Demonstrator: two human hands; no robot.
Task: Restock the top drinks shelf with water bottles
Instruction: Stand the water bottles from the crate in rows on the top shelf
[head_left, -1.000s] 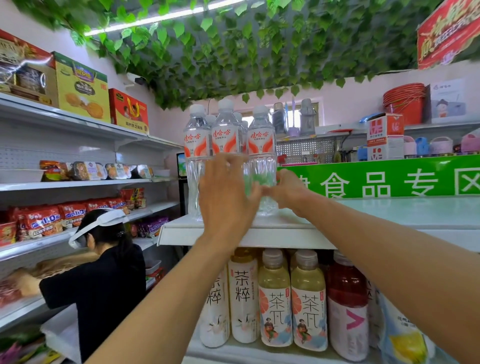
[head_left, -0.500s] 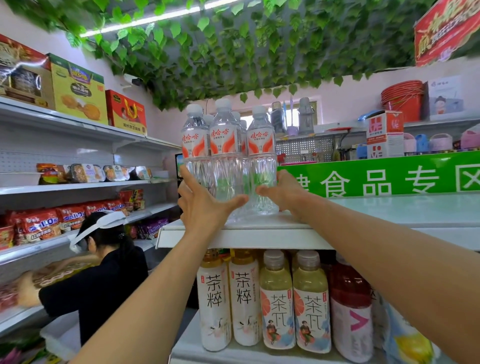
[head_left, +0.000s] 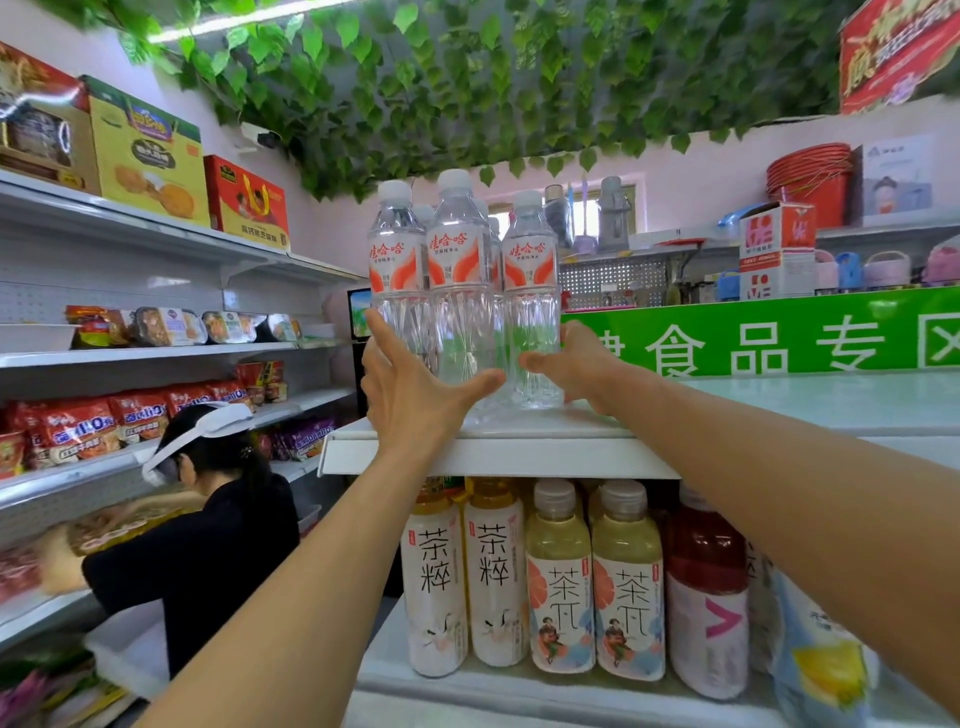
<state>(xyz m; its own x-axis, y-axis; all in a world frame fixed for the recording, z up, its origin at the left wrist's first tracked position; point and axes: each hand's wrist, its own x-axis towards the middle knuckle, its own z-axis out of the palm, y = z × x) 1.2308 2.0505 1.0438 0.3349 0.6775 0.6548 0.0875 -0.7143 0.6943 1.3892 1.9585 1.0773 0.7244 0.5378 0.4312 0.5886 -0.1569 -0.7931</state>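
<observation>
A: Water bottles (head_left: 460, 291) up on the top shelf (head_left: 493, 454), a tight cluster at its left end, near the front lip, white caps, orange-and-white labels. At least three in the front row, more caps peeking behind.

B: And our hands are on them. Left hand (head_left: 410, 389) against the left side of the cluster, fingers straight, thumb stretched across the front toward the middle bottle. That's a flat press, not a wrap.

A: Right hand (head_left: 576, 364) on the right-hand bottle, low on its clear body. The thumb lies across the front; the other fingers go round behind the bottle, so we judge it a grasp.

B: How will these handle, do we think?

A: Full, by the look, so some weight in each. Thin clear plastic, ribbed; it should give if we squeeze hard. Smooth too, probably slippery. We'd take hold on the ribbed lower half, below the label, as we are now; push up near the caps and they may tip.

B: Tall and narrow, close to the lip. One nudge could knock a neighbour.

A: Below the shelf, tea bottles (head_left: 493, 571) in a row, a red drink to their right. Left of the shelf, lower down, another person (head_left: 208, 545) in black bends at the snack racks.
</observation>
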